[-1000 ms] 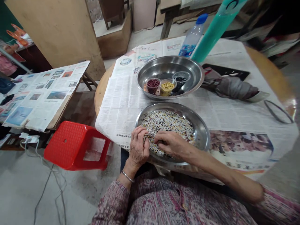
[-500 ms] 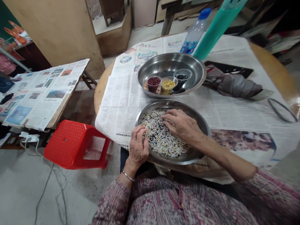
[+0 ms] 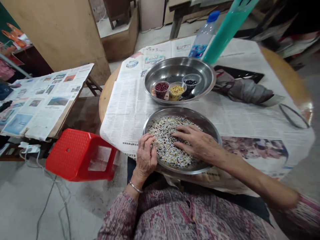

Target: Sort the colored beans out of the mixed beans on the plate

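Note:
A steel basin [image 3: 215,128] holds a layer of mixed white, dark, yellow and red grains and beans [image 3: 167,136]. My left hand [image 3: 146,153] is closed over the near left rim of this basin, fingertips at its inner edge. Over the right half of the mix lies my right hand [image 3: 193,141], its fingers spread and touching the grains. Behind stands a second steel basin [image 3: 202,75] with three clear cups inside: red beans [image 3: 161,89], yellow beans [image 3: 176,90] and black beans [image 3: 191,83].
Newspaper [image 3: 125,106] covers the round table. Beyond the far basin stand a water bottle [image 3: 203,35] and a tall green container [image 3: 225,36]. A folded grey umbrella-like bundle [image 3: 247,89] lies at the right. To the left are a red stool [image 3: 72,155] and another newspaper-covered table [image 3: 50,100].
My right hand has flattened and spread its fingers over the grains, moving slightly nearer to me. The grains under it are spread more evenly. My left hand keeps its place on the rim.

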Tool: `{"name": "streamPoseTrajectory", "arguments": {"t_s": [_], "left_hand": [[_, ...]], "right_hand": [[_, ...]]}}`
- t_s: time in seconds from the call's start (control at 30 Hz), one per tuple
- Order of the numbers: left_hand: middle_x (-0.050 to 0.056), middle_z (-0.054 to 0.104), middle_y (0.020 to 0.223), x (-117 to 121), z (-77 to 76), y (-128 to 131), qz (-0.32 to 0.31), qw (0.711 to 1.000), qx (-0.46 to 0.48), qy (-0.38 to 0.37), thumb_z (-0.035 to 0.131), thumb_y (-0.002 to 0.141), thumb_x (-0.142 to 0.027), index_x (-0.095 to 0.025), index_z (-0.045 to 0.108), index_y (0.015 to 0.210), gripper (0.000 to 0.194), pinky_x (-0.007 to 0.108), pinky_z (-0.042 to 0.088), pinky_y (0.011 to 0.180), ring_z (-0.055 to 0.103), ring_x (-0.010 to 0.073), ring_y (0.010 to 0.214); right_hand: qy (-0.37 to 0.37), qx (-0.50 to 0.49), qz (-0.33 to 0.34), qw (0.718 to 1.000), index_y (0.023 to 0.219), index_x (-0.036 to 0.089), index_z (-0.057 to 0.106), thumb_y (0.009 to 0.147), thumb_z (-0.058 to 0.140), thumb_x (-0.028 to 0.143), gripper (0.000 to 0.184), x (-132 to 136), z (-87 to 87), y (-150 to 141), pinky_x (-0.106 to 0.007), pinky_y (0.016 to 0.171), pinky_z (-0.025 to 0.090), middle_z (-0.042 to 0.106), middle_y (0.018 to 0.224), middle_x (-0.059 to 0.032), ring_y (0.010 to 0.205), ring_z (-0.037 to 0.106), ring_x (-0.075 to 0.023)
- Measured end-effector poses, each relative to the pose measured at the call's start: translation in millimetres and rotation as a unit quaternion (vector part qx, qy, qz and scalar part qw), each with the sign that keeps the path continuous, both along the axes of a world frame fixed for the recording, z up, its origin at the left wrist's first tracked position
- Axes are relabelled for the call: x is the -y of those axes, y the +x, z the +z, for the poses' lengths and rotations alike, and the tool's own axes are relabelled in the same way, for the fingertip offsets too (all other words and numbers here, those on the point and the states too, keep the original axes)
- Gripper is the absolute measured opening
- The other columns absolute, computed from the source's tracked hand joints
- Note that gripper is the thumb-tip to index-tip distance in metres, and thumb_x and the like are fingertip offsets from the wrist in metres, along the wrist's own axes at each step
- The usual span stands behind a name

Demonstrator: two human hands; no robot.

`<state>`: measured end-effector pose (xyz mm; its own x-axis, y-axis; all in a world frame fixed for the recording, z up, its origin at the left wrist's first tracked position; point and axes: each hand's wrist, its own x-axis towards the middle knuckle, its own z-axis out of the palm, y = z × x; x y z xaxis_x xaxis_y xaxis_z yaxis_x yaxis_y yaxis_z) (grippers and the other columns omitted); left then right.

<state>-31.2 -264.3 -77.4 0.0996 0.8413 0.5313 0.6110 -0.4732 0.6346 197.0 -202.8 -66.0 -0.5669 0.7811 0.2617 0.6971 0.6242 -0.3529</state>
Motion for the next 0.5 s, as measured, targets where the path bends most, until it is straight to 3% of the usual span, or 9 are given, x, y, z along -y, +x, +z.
{"name": "streamPoseTrajectory", "arguments": {"t_s": [0.1, 0.2, 0.3, 0.37, 0.5], "left_hand": [[0.013, 0.057, 0.128, 0, -0.5, 0, -0.004, 1.000, 0.008, 0.004, 0.040, 0.101, -0.015, -0.019, 0.053, 0.126, 0.029, 0.051, 0.046, 0.113, 0.052, 0.0249, 0.129], [0.013, 0.058, 0.127, 0, -0.7, 0, -0.001, 1.000, 0.009, 0.004, 0.040, 0.101, -0.015, -0.019, 0.054, 0.125, 0.028, 0.051, 0.046, 0.112, 0.053, 0.0249, 0.129], [0.013, 0.058, 0.126, 0, -1.3, 0, 0.002, 1.000, 0.004, 0.003, 0.040, 0.102, -0.016, -0.019, 0.054, 0.125, 0.027, 0.050, 0.047, 0.112, 0.053, 0.0248, 0.128], [0.013, 0.058, 0.127, 0, -2.1, 0, 0.002, 1.000, 0.005, 0.006, 0.040, 0.102, -0.016, -0.019, 0.053, 0.125, 0.027, 0.050, 0.047, 0.112, 0.053, 0.0246, 0.128], [0.014, 0.058, 0.128, -1, -4.2, 0, 0.012, 0.999, 0.020, 0.022, 0.041, 0.102, -0.017, -0.019, 0.050, 0.129, 0.029, 0.049, 0.048, 0.111, 0.054, 0.0242, 0.127]], "right_hand": [[-0.018, -0.015, -0.007, 1.000, 0.119, 0.024, 0.066, 0.091, 0.062, 0.037, 0.032, 15, -5.0, 5, -0.050, 0.096, 0.053, 0.063, 0.123, -0.0125, 0.115, 0.059, -0.0313], [-0.065, -0.046, 0.023, 0.997, 0.108, 0.022, 0.069, 0.094, 0.054, 0.022, 0.020, 24, -8.3, -6, -0.039, 0.088, 0.055, 0.066, 0.109, -0.0119, 0.101, 0.065, -0.0247], [-0.104, -0.058, 0.069, 0.990, 0.098, 0.020, 0.070, 0.094, 0.047, 0.012, 0.025, 22, -7.3, -26, -0.031, 0.073, 0.054, 0.067, 0.093, -0.0085, 0.079, 0.065, -0.0179], [-0.100, -0.065, 0.105, 0.987, 0.098, 0.021, 0.070, 0.094, 0.047, 0.012, 0.025, 17, -5.2, -40, -0.030, 0.071, 0.053, 0.067, 0.089, -0.0067, 0.077, 0.064, -0.0175], [-0.037, -0.062, 0.179, 0.981, 0.099, 0.017, 0.070, 0.095, 0.048, 0.012, 0.024, 0, -0.3, -67, -0.036, 0.082, 0.053, 0.070, 0.097, -0.0100, 0.091, 0.063, -0.0210]]}}
